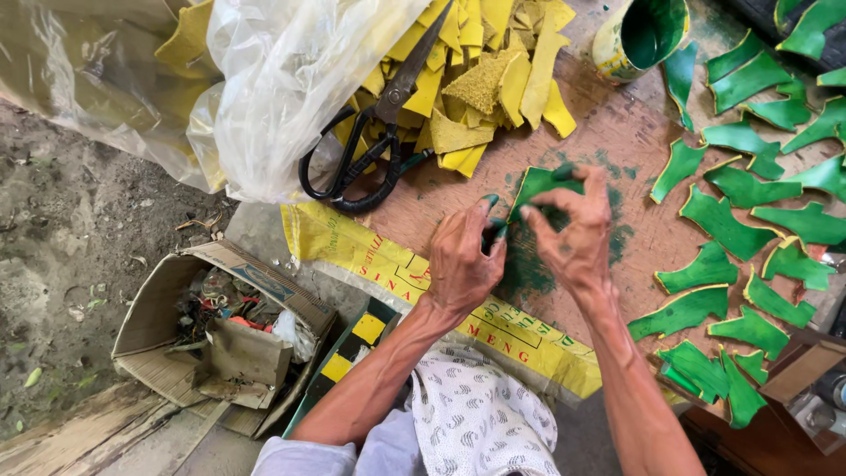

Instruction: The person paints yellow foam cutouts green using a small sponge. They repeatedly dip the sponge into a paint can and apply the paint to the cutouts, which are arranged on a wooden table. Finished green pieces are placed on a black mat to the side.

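Note:
My right hand (577,231) pinches a green-painted leaf-shaped piece (539,182) above a wooden work board (617,132) smeared with green paint. My left hand (460,260), fingertips stained green, holds a small dark object against the piece's lower left edge; what that object is I cannot tell. Many green painted pieces (727,225) lie spread over the right side of the board. A heap of yellow unpainted pieces (480,75) sits at the top, with black-handled scissors (379,132) resting on it.
A tin of green paint (641,33) stands at the top of the board. A clear plastic bag (264,79) holds more yellow pieces at upper left. An open cardboard box (220,335) of scraps sits on the dirt floor at left. A yellow printed sack (388,264) lies under the board.

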